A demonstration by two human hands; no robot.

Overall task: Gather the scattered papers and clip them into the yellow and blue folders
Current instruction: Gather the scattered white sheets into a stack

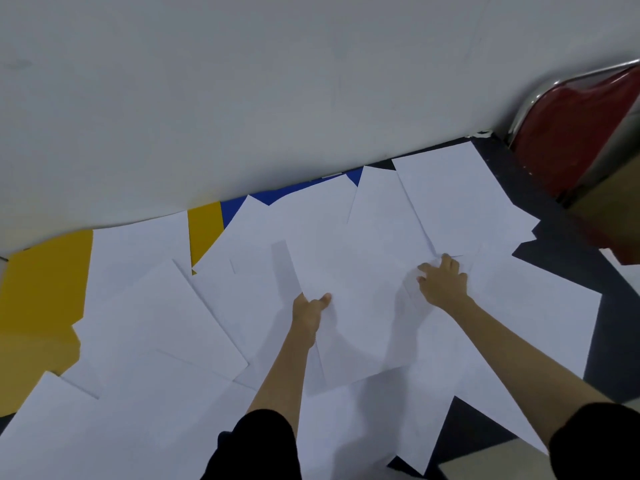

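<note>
Several white paper sheets (149,327) lie scattered and overlapping across a dark table. My left hand (309,311) pinches the left edge of a raised sheet (360,299) in the middle, thumb on top. My right hand (441,280) rests with spread fingers on the sheets to its right, fingertips at the corner of a far sheet (450,195). The yellow folder (41,292) lies at the left, mostly covered by paper. Only a strip of the blue folder (232,207) shows along the wall.
A pale wall (277,81) runs right behind the table's far edge. A red chair with a chrome frame (571,126) stands at the far right, beside a brown surface (609,199). Bare dark tabletop (609,327) shows on the right.
</note>
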